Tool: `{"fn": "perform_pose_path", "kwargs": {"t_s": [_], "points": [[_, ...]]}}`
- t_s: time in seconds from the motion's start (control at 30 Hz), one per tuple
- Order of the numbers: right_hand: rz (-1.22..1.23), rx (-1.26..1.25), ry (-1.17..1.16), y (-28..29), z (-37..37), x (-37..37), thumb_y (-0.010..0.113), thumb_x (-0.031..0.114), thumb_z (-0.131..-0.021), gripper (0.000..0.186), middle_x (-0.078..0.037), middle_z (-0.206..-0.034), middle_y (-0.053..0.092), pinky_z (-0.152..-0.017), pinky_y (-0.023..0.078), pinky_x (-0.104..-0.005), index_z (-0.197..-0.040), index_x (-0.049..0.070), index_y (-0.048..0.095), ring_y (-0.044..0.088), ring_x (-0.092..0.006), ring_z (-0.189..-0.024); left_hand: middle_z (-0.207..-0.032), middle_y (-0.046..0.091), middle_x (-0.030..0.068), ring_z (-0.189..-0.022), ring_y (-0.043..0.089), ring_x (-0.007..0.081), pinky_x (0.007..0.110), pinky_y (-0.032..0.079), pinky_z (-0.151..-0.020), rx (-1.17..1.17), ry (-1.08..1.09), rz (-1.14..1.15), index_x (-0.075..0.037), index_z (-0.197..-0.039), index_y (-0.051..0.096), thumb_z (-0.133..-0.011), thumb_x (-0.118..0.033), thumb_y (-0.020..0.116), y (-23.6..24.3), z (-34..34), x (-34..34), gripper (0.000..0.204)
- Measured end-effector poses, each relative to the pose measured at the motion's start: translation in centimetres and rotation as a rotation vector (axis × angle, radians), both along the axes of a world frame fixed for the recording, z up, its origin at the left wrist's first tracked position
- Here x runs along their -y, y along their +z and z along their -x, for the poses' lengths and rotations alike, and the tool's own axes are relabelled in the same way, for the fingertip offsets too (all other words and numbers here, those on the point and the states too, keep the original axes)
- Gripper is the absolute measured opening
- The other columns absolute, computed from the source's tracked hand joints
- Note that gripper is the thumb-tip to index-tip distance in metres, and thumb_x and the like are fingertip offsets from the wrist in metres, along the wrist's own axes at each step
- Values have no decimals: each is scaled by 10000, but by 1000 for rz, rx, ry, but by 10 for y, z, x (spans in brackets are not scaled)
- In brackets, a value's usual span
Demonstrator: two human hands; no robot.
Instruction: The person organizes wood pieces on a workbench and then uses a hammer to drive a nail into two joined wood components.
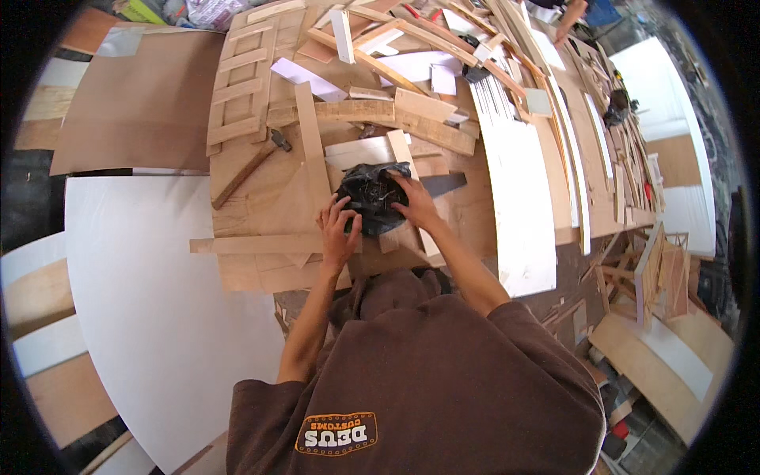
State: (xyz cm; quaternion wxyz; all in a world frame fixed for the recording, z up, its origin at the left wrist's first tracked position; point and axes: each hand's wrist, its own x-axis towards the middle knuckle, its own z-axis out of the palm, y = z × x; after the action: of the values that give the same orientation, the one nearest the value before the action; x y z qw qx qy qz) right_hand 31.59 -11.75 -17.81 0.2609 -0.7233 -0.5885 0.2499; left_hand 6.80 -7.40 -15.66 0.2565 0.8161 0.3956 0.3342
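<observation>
A black plastic bag lies open on the wooden workbench, its rim spread wide. Small thin pieces that look like nails show inside, too fine to tell for sure. My left hand holds the bag's near left edge with bent fingers. On the opposite side, my right hand grips the rim, fingers curled over it. A dark saw blade sticks out to the right of my right wrist. Beyond my left hand rests a hammer with a wooden handle.
Wood offcuts and strips crowd the bench's far side. A slatted wooden frame lies far left. Long white boards run along the right. A large white sheet stands left of the bench. Another person's hand shows at the top right.
</observation>
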Motion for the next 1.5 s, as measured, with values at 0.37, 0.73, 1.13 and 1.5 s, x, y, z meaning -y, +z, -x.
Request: {"fn": "perform_pose_path", "kwargs": {"t_s": [0.37, 0.73, 1.13, 1.5], "points": [[29, -345, -159, -31, -39, -35, 742, 66, -819, 372, -139, -1010, 715, -826, 540, -375, -1169, 37, 618, 696, -289, -936, -1309, 621, 96, -1230, 551, 264, 448, 295, -1122, -385, -40, 133, -137, -1279, 613, -782, -168, 749, -3, -70, 2, 516], [-76, -257, -180, -31, -21, -17, 696, 27, -782, 395, -173, -964, 600, -855, 494, -441, -1163, 78, 602, 602, -356, -935, -1343, 564, 137, -1262, 523, 307, 464, 299, -1131, -364, 51, 191, -75, -1386, 515, -743, -173, 804, -20, -66, 21, 712], [-8, -268, -239, -18, -15, -4, 717, 71, -732, 513, -185, -1048, 609, -877, 492, -433, -1224, 46, 573, 602, -347, -986, -1259, 591, 120, -1186, 561, 303, 449, 334, -1071, -272, 87, 149, -108, -1256, 635, -780, -248, 808, -25, -63, 20, 525], [90, -507, -341, -22, -22, 0, 647, -8, -725, 461, -158, -1016, 661, -888, 487, -368, -1182, 41, 621, 631, -308, -973, -1216, 601, 104, -1171, 570, 296, 442, 353, -1029, -282, 98, 100, -147, -1219, 674, -798, -306, 811, -22, -72, 16, 471]]}}
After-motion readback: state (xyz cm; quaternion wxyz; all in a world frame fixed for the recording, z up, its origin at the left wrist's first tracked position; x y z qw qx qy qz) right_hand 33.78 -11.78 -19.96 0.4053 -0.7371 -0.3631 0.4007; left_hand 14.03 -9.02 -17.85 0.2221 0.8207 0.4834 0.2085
